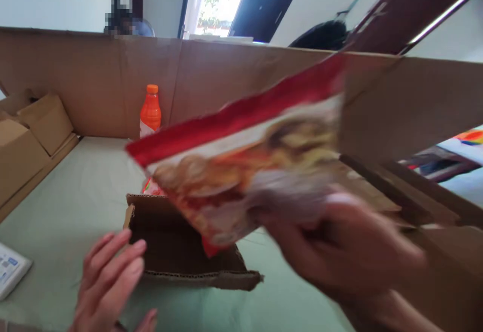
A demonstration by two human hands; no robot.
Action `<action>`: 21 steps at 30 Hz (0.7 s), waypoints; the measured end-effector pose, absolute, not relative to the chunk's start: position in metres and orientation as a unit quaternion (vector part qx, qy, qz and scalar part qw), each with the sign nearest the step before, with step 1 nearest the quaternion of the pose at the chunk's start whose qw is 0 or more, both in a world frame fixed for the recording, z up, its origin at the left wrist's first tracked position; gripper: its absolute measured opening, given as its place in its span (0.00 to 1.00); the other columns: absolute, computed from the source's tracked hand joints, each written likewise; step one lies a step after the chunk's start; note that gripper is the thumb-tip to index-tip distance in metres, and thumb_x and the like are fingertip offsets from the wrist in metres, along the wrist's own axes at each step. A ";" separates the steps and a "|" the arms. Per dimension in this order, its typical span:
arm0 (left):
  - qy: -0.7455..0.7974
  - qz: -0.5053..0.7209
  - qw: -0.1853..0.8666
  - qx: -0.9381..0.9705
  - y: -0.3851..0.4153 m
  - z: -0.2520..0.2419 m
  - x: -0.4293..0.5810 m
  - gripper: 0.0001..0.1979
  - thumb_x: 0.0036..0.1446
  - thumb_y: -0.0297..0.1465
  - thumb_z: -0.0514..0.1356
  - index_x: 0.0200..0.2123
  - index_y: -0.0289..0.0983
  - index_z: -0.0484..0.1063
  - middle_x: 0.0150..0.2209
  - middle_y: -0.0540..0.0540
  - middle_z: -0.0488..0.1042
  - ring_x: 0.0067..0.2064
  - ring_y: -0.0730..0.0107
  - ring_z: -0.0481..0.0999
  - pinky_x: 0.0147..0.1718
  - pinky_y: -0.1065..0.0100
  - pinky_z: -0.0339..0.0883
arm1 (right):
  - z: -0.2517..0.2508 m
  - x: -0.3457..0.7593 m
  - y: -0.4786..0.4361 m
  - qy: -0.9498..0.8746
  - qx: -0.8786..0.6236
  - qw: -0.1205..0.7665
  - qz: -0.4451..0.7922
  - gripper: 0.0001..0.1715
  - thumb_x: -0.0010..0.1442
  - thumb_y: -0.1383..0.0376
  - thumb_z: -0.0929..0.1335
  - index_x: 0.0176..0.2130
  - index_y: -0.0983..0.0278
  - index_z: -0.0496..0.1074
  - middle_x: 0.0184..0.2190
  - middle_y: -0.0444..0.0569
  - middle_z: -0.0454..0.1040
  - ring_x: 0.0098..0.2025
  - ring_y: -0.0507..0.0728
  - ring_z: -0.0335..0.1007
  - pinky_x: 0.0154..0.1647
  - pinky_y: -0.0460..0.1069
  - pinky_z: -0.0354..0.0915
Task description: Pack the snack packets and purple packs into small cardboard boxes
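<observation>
A snack bag (pixel 234 166) with a red top edge and food pictures is held up in my right hand (pixel 350 246), blurred by motion. My fingers and thumb pinch its lower right part. Below and behind the bag, an open cardboard box (pixel 162 241) rests on the pale green table; the bag hides part of it. At the box's left side is my left hand (pixel 109 276), fingers stretched out and thumb apart, with nothing in it. Whether its fingertips touch the box, I cannot tell.
Behind stands an orange bottle (pixel 151 110) with a small red-and-white package (pixel 152 188) nearer. Cardboard boxes (pixel 26 146) line the left. A white packet (pixel 13 271) lies front left. A tall cardboard wall (pixel 90 80) closes the back; a person's head shows beyond it.
</observation>
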State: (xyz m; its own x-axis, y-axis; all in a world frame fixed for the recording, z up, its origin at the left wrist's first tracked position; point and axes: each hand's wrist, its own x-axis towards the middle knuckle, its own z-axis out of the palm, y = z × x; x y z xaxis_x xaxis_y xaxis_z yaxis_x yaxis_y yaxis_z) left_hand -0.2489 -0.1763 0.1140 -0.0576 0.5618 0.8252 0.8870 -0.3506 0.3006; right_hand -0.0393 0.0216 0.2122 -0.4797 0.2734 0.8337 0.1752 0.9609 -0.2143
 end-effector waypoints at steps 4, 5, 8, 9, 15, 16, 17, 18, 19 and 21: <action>-0.506 -0.392 0.196 -0.742 -0.161 0.140 -0.254 0.11 0.62 0.27 0.59 0.47 0.31 0.74 0.34 0.44 0.81 0.40 0.62 0.79 0.55 0.52 0.67 | 0.195 -0.054 0.015 -0.909 -0.002 0.415 0.030 0.10 0.65 0.74 0.65 0.35 0.61 0.66 0.38 0.48 0.79 0.34 0.53 0.73 0.38 0.49 0.66; -0.511 -0.395 0.202 -0.736 -0.158 0.140 -0.255 0.09 0.63 0.26 0.58 0.44 0.32 0.74 0.30 0.46 0.79 0.35 0.66 0.78 0.52 0.54 0.69 | 0.194 -0.056 0.017 -0.927 0.014 0.374 0.021 0.10 0.66 0.74 0.64 0.35 0.61 0.66 0.37 0.49 0.79 0.33 0.53 0.72 0.38 0.50 0.66; -0.528 -0.403 0.226 -0.713 -0.152 0.137 -0.256 0.05 0.62 0.24 0.58 0.40 0.34 0.73 0.27 0.49 0.75 0.30 0.69 0.73 0.47 0.56 0.69 | 0.196 -0.054 0.023 -0.978 0.018 0.205 0.016 0.11 0.67 0.73 0.63 0.32 0.62 0.68 0.33 0.47 0.78 0.32 0.54 0.70 0.40 0.51 0.62; -0.532 -0.406 0.233 -0.706 -0.152 0.135 -0.256 0.04 0.62 0.24 0.59 0.39 0.35 0.73 0.26 0.50 0.75 0.29 0.70 0.72 0.47 0.57 0.69 | 0.197 -0.054 0.024 -0.989 0.006 0.144 0.021 0.10 0.65 0.72 0.65 0.32 0.62 0.68 0.32 0.47 0.78 0.32 0.55 0.70 0.40 0.51 0.62; -0.526 -0.423 0.224 -0.703 -0.155 0.130 -0.258 0.06 0.60 0.22 0.58 0.39 0.36 0.72 0.25 0.49 0.73 0.29 0.68 0.70 0.43 0.57 0.69 | 0.192 -0.081 0.023 -0.996 -0.004 -0.089 0.001 0.07 0.61 0.74 0.68 0.35 0.63 0.75 0.33 0.50 0.79 0.35 0.58 0.74 0.33 0.51 0.59; -0.523 -0.427 0.218 -0.705 -0.155 0.130 -0.258 0.06 0.59 0.22 0.57 0.39 0.35 0.72 0.25 0.49 0.72 0.29 0.68 0.70 0.43 0.57 0.69 | 0.189 -0.090 0.024 -0.994 0.005 -0.107 0.001 0.09 0.62 0.74 0.67 0.36 0.64 0.76 0.34 0.51 0.80 0.35 0.58 0.75 0.32 0.50 0.59; -0.521 -0.431 0.213 -0.705 -0.155 0.129 -0.259 0.07 0.59 0.22 0.58 0.39 0.35 0.72 0.25 0.49 0.72 0.30 0.68 0.70 0.43 0.57 0.70 | 0.186 -0.099 0.025 -0.992 0.007 -0.124 0.008 0.10 0.63 0.74 0.66 0.38 0.64 0.77 0.36 0.52 0.81 0.36 0.58 0.76 0.32 0.50 0.58; -0.521 -0.434 0.209 -0.704 -0.155 0.129 -0.260 0.07 0.58 0.21 0.58 0.40 0.35 0.72 0.26 0.49 0.73 0.30 0.68 0.71 0.44 0.57 0.70 | 0.184 -0.106 0.027 -0.989 0.004 -0.145 0.022 0.10 0.63 0.74 0.67 0.40 0.64 0.78 0.37 0.52 0.81 0.35 0.58 0.76 0.31 0.49 0.58; -0.524 -0.438 0.203 -0.702 -0.155 0.129 -0.261 0.08 0.58 0.21 0.58 0.40 0.35 0.72 0.26 0.49 0.73 0.30 0.68 0.71 0.44 0.57 0.70 | 0.183 -0.112 0.029 -0.985 0.000 -0.167 0.042 0.10 0.62 0.73 0.68 0.42 0.64 0.78 0.37 0.52 0.82 0.35 0.58 0.77 0.30 0.49 0.58; -0.527 -0.445 0.183 -0.700 -0.156 0.130 -0.262 0.10 0.56 0.20 0.57 0.40 0.36 0.72 0.27 0.49 0.74 0.31 0.69 0.71 0.45 0.56 0.70 | 0.187 -0.116 0.033 -0.974 -0.008 -0.207 0.092 0.11 0.59 0.70 0.72 0.43 0.63 0.78 0.38 0.50 0.82 0.36 0.58 0.77 0.30 0.48 0.59</action>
